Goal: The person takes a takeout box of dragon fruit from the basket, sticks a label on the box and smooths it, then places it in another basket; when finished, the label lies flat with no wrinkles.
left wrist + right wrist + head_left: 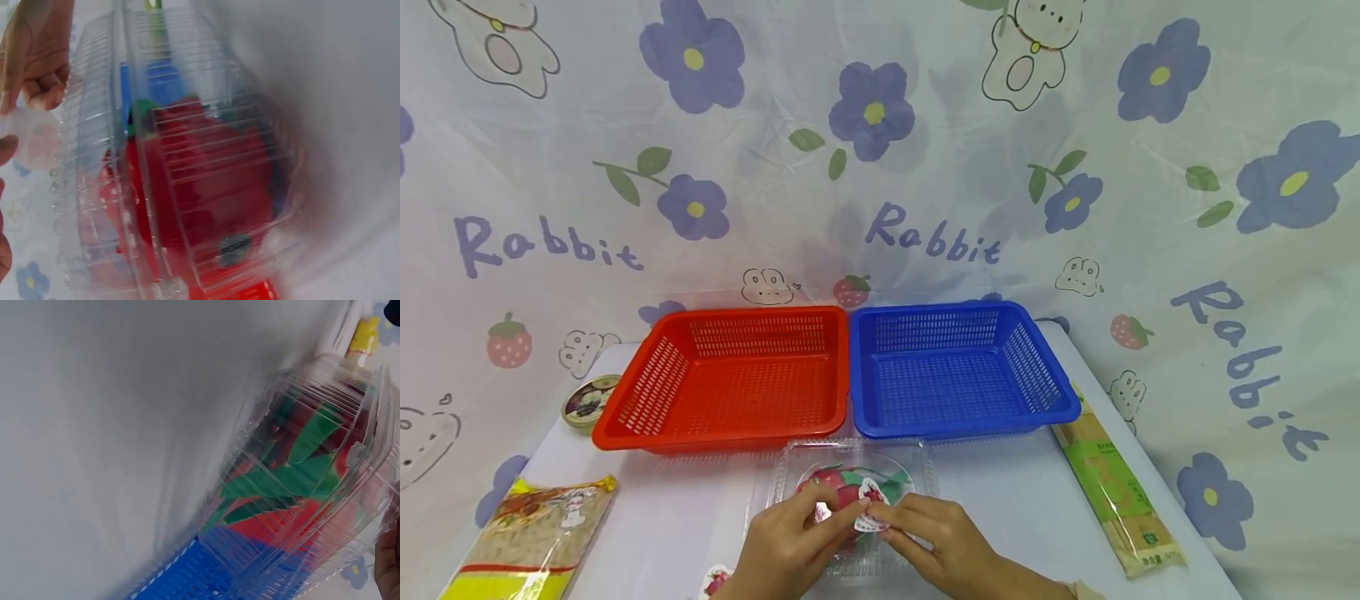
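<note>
Draping table (pixel 1037 500), rabbit-print cloth (pixel 925 167)

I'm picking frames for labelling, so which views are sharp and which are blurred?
Head view: evenly lit and sharp, both hands on the clear plastic box. Left wrist view: box close-up, smeared and soft. Right wrist view: also blurred, grey cloth out of focus, glare on the box ridges.
</note>
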`<act>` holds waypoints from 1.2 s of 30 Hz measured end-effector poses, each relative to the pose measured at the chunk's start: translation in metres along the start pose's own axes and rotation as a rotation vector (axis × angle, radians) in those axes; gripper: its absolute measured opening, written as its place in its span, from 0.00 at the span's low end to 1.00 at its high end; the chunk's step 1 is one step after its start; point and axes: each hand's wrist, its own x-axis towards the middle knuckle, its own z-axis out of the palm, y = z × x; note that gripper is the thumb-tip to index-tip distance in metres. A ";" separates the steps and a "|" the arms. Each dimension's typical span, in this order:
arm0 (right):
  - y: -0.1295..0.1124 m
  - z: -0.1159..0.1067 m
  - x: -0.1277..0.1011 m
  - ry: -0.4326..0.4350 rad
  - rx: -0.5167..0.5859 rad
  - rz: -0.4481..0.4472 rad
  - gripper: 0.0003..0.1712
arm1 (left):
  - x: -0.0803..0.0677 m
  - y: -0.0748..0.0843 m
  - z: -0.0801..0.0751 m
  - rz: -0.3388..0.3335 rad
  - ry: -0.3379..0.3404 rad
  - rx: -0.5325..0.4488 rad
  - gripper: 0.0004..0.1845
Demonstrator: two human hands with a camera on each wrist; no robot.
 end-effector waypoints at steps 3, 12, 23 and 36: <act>0.001 0.000 0.000 -0.012 -0.012 0.011 0.17 | 0.002 -0.001 0.001 0.028 0.019 0.030 0.18; 0.007 -0.001 0.003 -0.034 -0.081 0.031 0.17 | 0.009 -0.006 0.002 0.138 0.070 0.035 0.14; 0.020 -0.004 0.009 -0.037 -0.284 -0.040 0.18 | -0.003 -0.016 0.007 0.083 -0.023 0.078 0.19; 0.037 -0.008 0.008 -0.076 -0.376 0.029 0.20 | -0.015 -0.033 0.014 0.027 -0.106 0.120 0.23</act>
